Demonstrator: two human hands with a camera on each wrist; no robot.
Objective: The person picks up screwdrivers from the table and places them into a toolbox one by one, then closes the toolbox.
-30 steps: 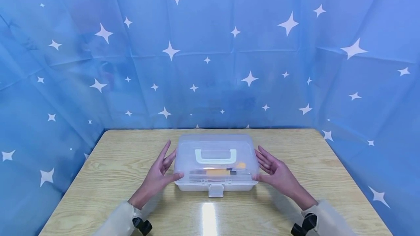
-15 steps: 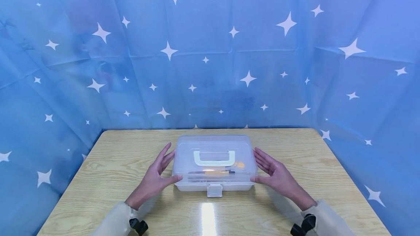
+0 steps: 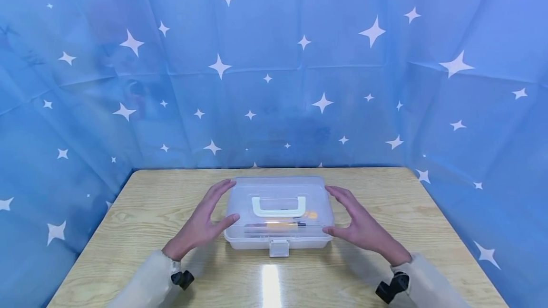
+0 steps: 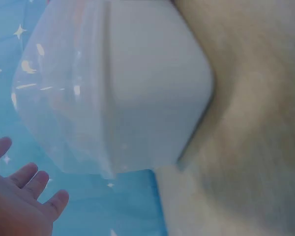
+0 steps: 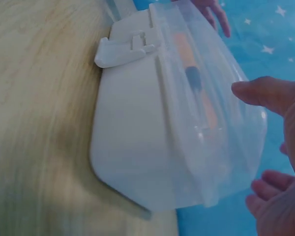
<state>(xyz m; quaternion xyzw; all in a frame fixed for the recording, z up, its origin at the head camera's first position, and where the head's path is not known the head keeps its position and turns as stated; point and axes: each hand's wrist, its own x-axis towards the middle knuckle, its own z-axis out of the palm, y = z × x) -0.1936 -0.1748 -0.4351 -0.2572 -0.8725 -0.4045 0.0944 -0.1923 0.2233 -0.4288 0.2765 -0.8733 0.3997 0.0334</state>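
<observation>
A clear plastic storage box [image 3: 278, 187] with a white base [image 4: 152, 83] sits on the table, its lid down. A white carrying handle [image 3: 279, 213] lies on top, and the front latch [image 5: 119, 51] sticks outward from the base. Through the lid show a pen-like item with a dark end [image 3: 282, 225] and small orange pieces. My left hand [image 3: 202, 225] is held at the box's left side, fingers spread and apart from it in the left wrist view. On the opposite side is my right hand [image 3: 358, 225], its thumb stretched over the lid's front corner; contact cannot be told.
The box stands on a light wood-grain table [image 3: 167, 203] with rounded far corners. A blue curtain with white stars [image 3: 274, 103] hangs behind and along both sides. A bright light reflection lies on the tabletop in front of the box.
Both hands have risen slightly from the box's lower sides to about lid height, fingers now curving a little over the sides. The box stays where it was on the table.
</observation>
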